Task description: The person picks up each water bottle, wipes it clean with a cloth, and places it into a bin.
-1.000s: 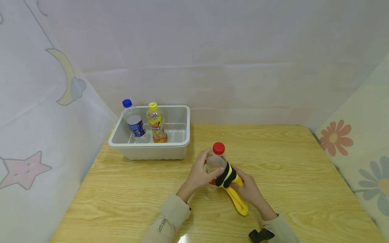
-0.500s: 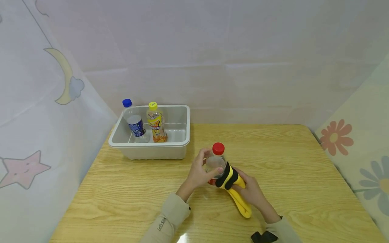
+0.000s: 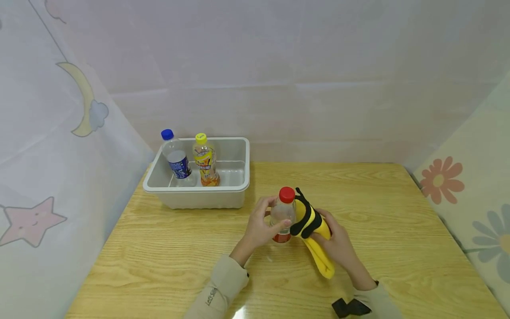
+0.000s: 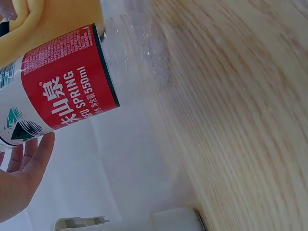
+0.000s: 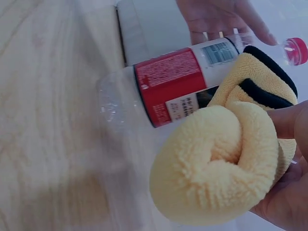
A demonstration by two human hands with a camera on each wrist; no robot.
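Note:
A clear plastic water bottle [image 3: 283, 216] with a red cap and a red-and-white label stands roughly upright near the middle of the table. My left hand [image 3: 260, 223] grips its upper part, thumb in front and fingers behind. In my right hand [image 3: 334, 235] is a folded yellow towel [image 3: 318, 257] with black edging, held between thumb and fingers. The towel's upper end lies right at the bottle's right side, just below the cap. From the right wrist, the towel's thick rolled end [image 5: 211, 168] covers part of the bottle's label [image 5: 168, 82].
At the back left of the wooden table [image 3: 382, 199] stands a light grey plastic bin [image 3: 207, 199]. Inside it are a blue-capped bottle [image 3: 178, 164] and a yellow-capped bottle [image 3: 205, 164], both upright. Printed cloth walls [image 3: 279, 110] surround the table's back and sides.
My right hand has shifted right with the towel, whose upper end has swung up beside the cap, uncovering more of the bottle's red label. My left hand and the bottle have hardly moved.

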